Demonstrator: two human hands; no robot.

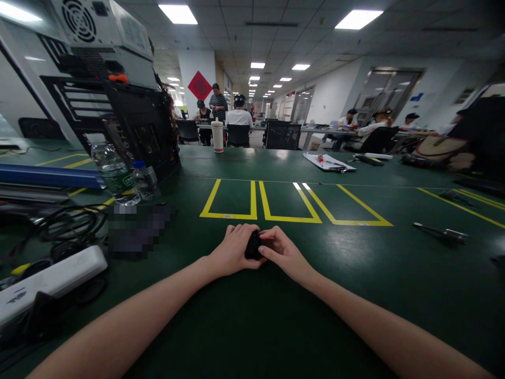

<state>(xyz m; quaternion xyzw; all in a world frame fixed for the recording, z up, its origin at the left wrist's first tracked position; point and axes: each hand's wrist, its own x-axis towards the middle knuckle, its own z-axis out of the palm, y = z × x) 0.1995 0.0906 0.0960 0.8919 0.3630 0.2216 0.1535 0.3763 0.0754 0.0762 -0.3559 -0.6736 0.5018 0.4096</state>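
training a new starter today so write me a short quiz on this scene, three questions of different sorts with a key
1. True or false: the left hand is wrapped around a small black object.

2. Multiple choice: what colour is the cap on the small bottle?
a) red
b) blue
c) yellow

3. Count: how many yellow tape outlines lie in the row just beyond the left hand and the right hand?

Key:
1. True
2. b
3. Three
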